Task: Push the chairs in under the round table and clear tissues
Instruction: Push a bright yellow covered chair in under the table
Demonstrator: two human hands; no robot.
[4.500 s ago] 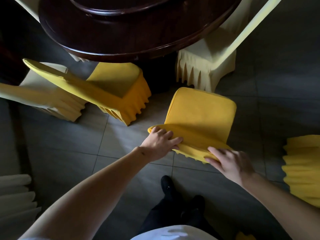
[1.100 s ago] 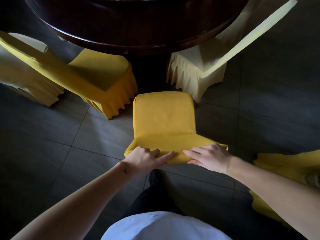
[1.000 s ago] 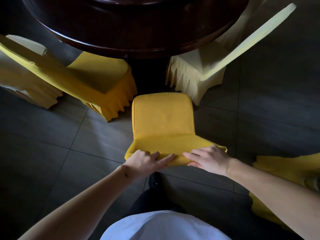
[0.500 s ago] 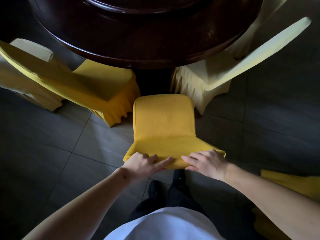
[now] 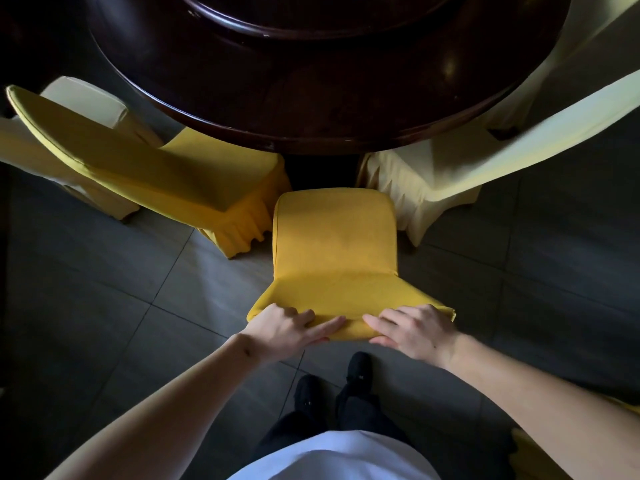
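Your left hand [image 5: 289, 329] and right hand [image 5: 414, 329] grip the chair [image 5: 334, 252] backrest top, its seat just short of the desk [image 5: 311, 109]; two neighbours look pushed in, no tissues visible.

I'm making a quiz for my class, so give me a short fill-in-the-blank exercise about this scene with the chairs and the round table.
1. Both hands, the left hand and the right hand, grip the top of the chair's ____.
2. The cover on the middle chair is ____ in colour.
3. The round table is made of dark ____.
4. The chair on the right wears a ____ cover.

Missing words: backrest; yellow; wood; cream
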